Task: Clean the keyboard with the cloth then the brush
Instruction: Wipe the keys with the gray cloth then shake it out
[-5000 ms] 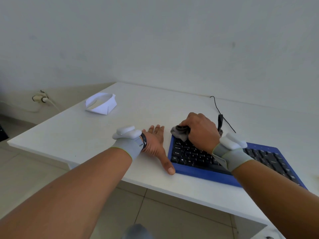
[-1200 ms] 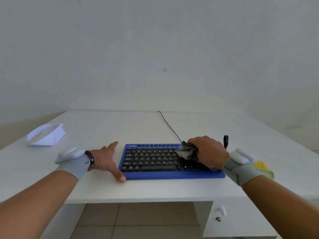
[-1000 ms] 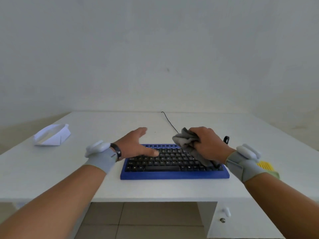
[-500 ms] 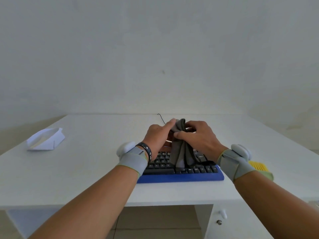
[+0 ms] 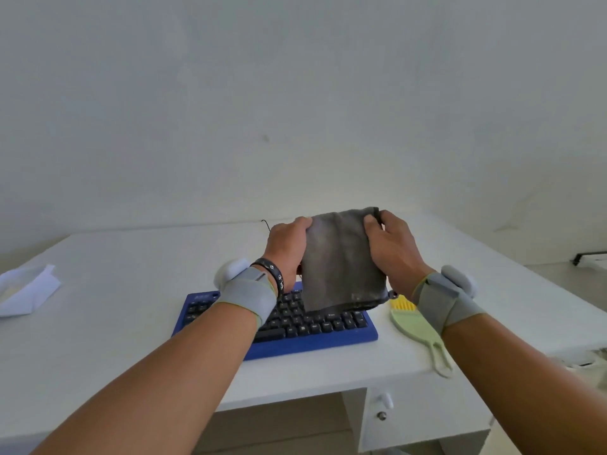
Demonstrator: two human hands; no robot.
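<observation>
A grey cloth (image 5: pixel 341 257) hangs spread out above the keyboard, held by its top corners. My left hand (image 5: pixel 287 247) pinches the left corner and my right hand (image 5: pixel 392 247) pinches the right one. Below it, a blue keyboard (image 5: pixel 279 323) with black keys lies on the white desk (image 5: pixel 115 323); my left wrist and the cloth hide part of its far rows. A pale green brush (image 5: pixel 417 326) with yellow bristles lies just right of the keyboard, its loop handle at the desk's front edge.
A folded white paper (image 5: pixel 26 293) sits at the desk's far left. The keyboard's black cable (image 5: pixel 265 223) runs toward the wall. A drawer with a knob (image 5: pixel 384 400) is under the right side of the desk. A dark object (image 5: pixel 589 257) lies on the floor at far right.
My right hand lifted the bunched cloth off the keys, my left hand left the desk and took hold of it, and both hands spread it open above the keyboard.
</observation>
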